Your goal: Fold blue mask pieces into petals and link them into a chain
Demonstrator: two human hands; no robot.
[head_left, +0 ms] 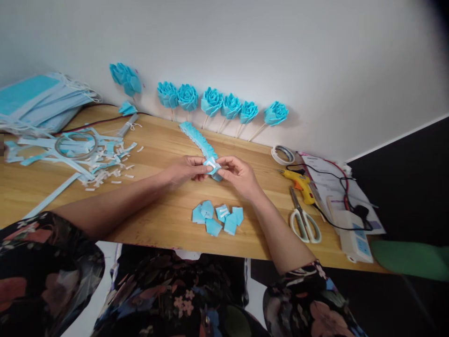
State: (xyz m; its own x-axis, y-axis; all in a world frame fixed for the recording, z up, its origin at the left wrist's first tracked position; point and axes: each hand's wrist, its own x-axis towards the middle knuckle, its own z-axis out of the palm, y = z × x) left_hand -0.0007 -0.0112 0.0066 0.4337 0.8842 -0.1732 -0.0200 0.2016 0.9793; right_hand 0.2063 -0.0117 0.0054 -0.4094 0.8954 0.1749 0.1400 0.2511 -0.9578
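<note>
A long strip of overlapping blue folded petals point(198, 138) lies on the wooden table point(157, 215), running from the back towards me. My left hand point(187, 169) and my right hand point(238, 175) both pinch its near end, where a small blue and white folded piece point(212, 164) sits between the fingertips. Several loose blue folded pieces point(217, 219) lie on the table just in front of my hands.
Several blue fabric roses on sticks point(220, 105) lean against the wall. Cut mask scraps and a tape ring point(75, 146) lie at the left, a stack of masks point(38, 100) behind them. Scissors point(303, 220), a yellow glue gun point(301, 182), a tape roll point(282, 154) and papers lie at the right.
</note>
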